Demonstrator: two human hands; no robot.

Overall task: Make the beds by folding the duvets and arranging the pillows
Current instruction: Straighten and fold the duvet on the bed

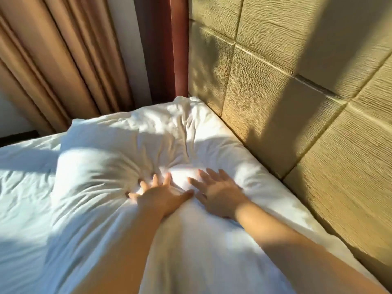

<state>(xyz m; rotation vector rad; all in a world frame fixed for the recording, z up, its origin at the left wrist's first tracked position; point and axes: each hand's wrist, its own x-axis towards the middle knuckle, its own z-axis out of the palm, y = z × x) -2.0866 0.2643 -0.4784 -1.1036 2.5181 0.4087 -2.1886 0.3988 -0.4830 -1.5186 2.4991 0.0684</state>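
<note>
A white pillow (pixel 131 145) lies at the head of the bed, against the padded headboard. Both my hands press flat on it side by side. My left hand (pixel 158 195) has its fingers spread and sunk into a deep dent in the pillow. My right hand (pixel 218 193) lies with straight fingers on the pillow just to the right, nearer the headboard. White bedding (pixel 23 183) spreads to the left of the pillow; I cannot tell duvet from sheet there.
The beige padded headboard (pixel 297 102) runs along the right. Tan curtains (pixel 53 60) hang at the back left, beside a dark red wooden post (pixel 167 45). Sun and shadow patches fall across the bed.
</note>
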